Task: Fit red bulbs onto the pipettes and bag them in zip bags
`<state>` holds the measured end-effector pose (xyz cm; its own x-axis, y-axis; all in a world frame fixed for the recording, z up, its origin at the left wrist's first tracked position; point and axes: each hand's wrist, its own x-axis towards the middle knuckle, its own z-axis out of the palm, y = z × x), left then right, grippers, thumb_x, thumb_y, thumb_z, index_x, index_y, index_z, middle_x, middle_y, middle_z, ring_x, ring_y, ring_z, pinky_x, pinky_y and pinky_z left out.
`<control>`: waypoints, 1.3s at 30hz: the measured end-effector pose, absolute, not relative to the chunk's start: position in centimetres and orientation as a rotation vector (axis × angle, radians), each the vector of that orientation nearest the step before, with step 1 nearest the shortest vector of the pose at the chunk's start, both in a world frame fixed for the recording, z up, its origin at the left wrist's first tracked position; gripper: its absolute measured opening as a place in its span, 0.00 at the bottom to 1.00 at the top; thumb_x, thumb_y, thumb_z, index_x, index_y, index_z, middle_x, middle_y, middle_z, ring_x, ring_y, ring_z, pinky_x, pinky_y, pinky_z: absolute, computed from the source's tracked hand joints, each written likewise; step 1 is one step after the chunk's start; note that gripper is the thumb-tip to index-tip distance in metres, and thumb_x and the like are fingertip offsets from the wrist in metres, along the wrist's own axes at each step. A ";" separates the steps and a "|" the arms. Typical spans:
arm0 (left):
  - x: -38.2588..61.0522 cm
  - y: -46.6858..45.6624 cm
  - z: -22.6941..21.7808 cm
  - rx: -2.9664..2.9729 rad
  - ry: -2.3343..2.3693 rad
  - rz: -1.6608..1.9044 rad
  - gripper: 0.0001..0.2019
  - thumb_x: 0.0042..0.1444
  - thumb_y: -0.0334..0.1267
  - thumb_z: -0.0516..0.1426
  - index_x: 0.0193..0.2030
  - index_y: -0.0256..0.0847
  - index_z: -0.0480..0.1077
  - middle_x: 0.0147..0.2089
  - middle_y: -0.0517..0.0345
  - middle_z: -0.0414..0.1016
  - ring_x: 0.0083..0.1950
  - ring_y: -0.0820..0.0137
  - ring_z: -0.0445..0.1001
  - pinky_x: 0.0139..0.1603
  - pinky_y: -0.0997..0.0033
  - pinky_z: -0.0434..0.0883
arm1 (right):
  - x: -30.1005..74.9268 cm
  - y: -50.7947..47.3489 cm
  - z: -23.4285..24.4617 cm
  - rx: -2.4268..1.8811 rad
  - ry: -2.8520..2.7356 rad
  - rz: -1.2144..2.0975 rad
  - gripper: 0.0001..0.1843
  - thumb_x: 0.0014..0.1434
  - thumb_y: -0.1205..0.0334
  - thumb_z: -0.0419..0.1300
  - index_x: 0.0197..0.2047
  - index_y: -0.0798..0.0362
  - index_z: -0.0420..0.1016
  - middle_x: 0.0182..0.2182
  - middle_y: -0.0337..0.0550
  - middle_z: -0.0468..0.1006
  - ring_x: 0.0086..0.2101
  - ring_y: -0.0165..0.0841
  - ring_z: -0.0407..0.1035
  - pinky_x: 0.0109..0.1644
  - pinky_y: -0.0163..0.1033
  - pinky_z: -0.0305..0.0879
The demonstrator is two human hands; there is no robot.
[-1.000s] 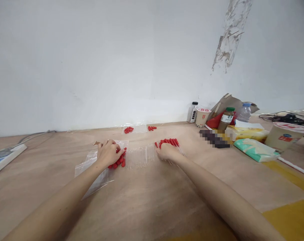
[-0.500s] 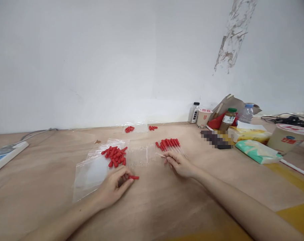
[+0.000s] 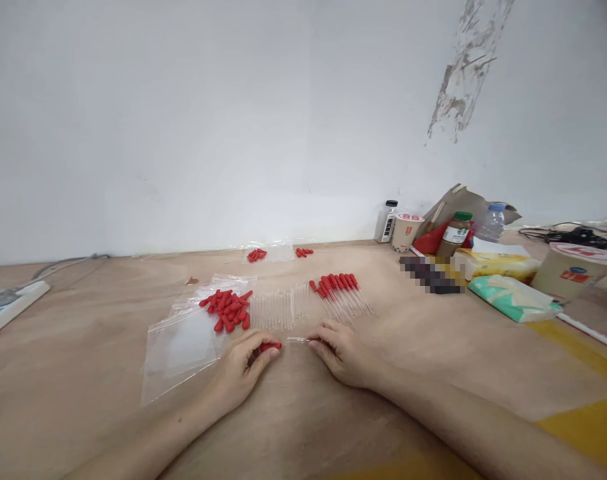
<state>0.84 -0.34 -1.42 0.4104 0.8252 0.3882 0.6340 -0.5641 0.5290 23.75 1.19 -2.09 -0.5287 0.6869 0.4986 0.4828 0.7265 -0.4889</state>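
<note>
Between the thumb and fingers of my left hand (image 3: 247, 363) is a red rubber dropper bulb (image 3: 271, 346), its open end facing right. My right hand (image 3: 341, 352) pinches a thin clear glass dropper tube (image 3: 297, 341), whose free end points left at the bulb with a small gap between them. Just behind my hands lies a row of clear glass tubes (image 3: 278, 310). Left of that row is a pile of loose red bulbs (image 3: 228, 308) on clear plastic bags (image 3: 178, 350). To the right, several droppers with red bulbs fitted (image 3: 341, 293) lie side by side.
Small groups of red bulbs (image 3: 256, 255) lie by the wall. On the right stand a paper cup (image 3: 406, 233), a green-capped bottle (image 3: 456, 233), a tissue pack (image 3: 513, 298) and a large cup (image 3: 576, 273). A power strip (image 3: 13, 310) is at the left edge.
My right hand has brought the glass tube left and nearer to me, away from the fitted droppers, towards the bulb. My left hand still holds the bulb, shifted slightly right.
</note>
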 end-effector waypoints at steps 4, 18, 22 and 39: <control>1.3 -0.8 -1.3 2.272 1.295 0.921 0.10 0.60 0.41 0.47 0.37 0.41 0.66 0.32 0.60 0.71 0.33 0.71 0.68 0.33 0.74 0.66 | 23.4 0.8 -2.2 -0.823 -2.226 0.379 0.11 0.60 0.66 0.48 0.40 0.55 0.71 0.32 0.43 0.71 0.33 0.28 0.65 0.37 0.32 0.61; 1.2 -0.5 -2.6 2.253 1.254 0.984 0.09 0.59 0.41 0.49 0.40 0.42 0.67 0.32 0.61 0.72 0.32 0.72 0.70 0.33 0.75 0.68 | 23.2 0.7 -2.7 -0.821 -2.233 0.317 0.12 0.61 0.64 0.48 0.40 0.54 0.72 0.31 0.42 0.73 0.32 0.29 0.66 0.37 0.34 0.59; 1.1 -0.5 -2.6 2.296 1.196 0.958 0.09 0.59 0.40 0.49 0.40 0.43 0.70 0.36 0.59 0.75 0.36 0.70 0.72 0.36 0.74 0.69 | 23.3 1.0 -2.4 -0.841 -2.319 0.263 0.11 0.60 0.66 0.50 0.38 0.51 0.74 0.31 0.40 0.76 0.31 0.29 0.67 0.40 0.38 0.54; 1.8 -1.4 -2.0 2.512 1.113 0.834 0.09 0.59 0.39 0.49 0.36 0.41 0.68 0.31 0.58 0.72 0.31 0.72 0.70 0.31 0.75 0.66 | 22.7 0.0 -2.4 -0.834 -2.403 0.009 0.10 0.54 0.70 0.51 0.31 0.52 0.73 0.25 0.38 0.74 0.25 0.27 0.61 0.37 0.40 0.46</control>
<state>1.81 -1.36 -2.03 0.5390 0.7436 0.3956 0.5885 -0.6685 0.4548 22.73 -0.04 -2.36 -0.6304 0.5676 0.5296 0.5634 0.8038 -0.1908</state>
